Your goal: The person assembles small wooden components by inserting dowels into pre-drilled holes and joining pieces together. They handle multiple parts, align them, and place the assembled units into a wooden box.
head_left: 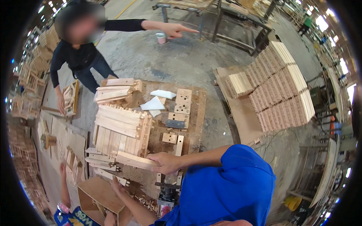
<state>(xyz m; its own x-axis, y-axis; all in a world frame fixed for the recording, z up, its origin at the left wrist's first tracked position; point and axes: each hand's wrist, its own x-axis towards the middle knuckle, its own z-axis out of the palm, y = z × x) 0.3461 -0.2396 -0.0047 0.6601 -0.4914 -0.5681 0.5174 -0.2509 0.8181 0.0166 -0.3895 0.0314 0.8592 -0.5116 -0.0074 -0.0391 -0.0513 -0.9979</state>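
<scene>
Head view: right hand [166, 162] grips slat [135, 160] beside stacked slats [120, 124].

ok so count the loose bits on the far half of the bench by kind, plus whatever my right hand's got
flat pale wooden blocks drilled with holes: 2
white crumpled sheets: 3, one small and partly covered
dark grey metal plate: 1
small plain wooden pieces: 2
long pale wooden slat gripped in the right hand: 1
total: 9

Slat stack [118, 124] on workbench [196, 124]; drilled blocks [183, 101] right of stack.
</scene>
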